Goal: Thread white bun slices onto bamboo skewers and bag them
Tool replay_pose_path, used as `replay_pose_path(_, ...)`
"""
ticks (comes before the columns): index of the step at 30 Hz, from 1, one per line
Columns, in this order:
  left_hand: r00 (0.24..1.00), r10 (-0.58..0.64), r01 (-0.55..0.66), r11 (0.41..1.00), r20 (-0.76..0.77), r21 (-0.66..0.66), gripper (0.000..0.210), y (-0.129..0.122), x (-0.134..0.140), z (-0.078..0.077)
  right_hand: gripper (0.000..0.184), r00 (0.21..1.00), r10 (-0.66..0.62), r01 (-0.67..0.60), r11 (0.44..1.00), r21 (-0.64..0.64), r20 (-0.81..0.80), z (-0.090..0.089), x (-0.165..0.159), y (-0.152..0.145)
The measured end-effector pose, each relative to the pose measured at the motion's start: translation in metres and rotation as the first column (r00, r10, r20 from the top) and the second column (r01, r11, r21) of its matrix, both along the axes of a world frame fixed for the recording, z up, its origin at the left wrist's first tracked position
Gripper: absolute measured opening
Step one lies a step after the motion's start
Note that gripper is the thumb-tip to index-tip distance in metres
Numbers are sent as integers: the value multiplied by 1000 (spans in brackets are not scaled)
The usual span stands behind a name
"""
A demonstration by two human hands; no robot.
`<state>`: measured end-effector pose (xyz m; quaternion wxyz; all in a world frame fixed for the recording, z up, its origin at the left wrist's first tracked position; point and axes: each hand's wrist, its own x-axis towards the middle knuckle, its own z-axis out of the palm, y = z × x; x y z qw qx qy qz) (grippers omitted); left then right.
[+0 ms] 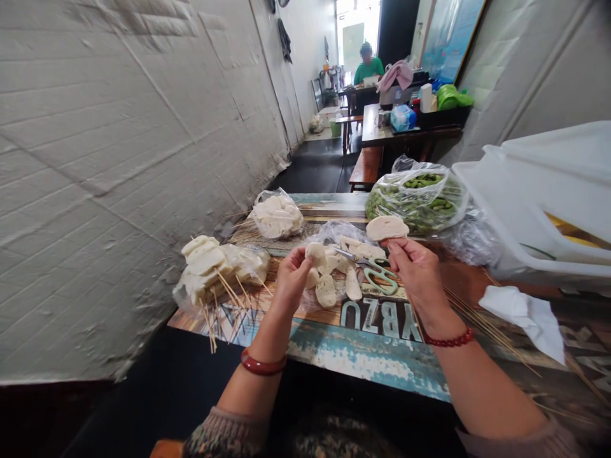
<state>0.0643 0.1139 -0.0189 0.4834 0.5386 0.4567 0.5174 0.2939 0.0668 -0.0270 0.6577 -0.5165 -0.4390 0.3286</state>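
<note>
Right slice: pale, flat, oval; at 12 o'clock of the right fingers, which pinch together at its lower edge.
Left slice: pale, rounded; at 3 o'clock of the left fingers, which pinch it.
Loose slices: on the desk, 5 o'clock of the left slice.

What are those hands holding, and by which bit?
Left fingers pinch a small pale slice by its left edge. Right fingers hold a bigger slice at its lower edge, though their exact grip is unclear.

Glare from far opening; lower left dark; edges stretched.
</note>
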Motion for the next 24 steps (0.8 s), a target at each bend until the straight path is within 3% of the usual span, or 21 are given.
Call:
replay_pose_path(4,933,156,-67,960,-323,271,17,-3,-8,-8,28,1000,1,-1,1000,-7,1,-1,0,1)
replay_pose_path(8,786,180,163,863,-592,479,17,-24,4,-18,27,1000,2,-2,1000,-15,20,-1,-1,-2)
replay_pose_path(12,509,164,433,799,-845,416,22,-49,30,-28,28,999,15,-14,1000,-26,30,1,-3,-5)
replay_pose_path(14,430,105,503,797,-897,335,18,-56,39,-30,31,999,6,-5,1000,-21,36,0,-3,-5)
replay_pose_path(15,426,76,517,797,-901,311,17,-58,40,-31,32,999,-2,2,1000,-16,38,-1,-3,-5)
replay_pose_path(18,497,48,495,805,-866,328,22,-58,31,-30,33,999,-18,18,1000,-4,44,-4,-2,-3)
replay_pose_path(20,518,105,432,825,-849,365,26,-54,17,-27,33,999,-12,12,1000,-7,40,-5,-2,-3)
replay_pose_path(22,472,206,342,853,-857,394,28,-48,1,-22,32,1000,-2,2,1000,-19,27,-5,-2,-4)
replay_pose_path(24,370,290,262,879,-883,399,29,-43,-11,-17,31,1000,7,-6,999,-33,13,-5,-3,-4)
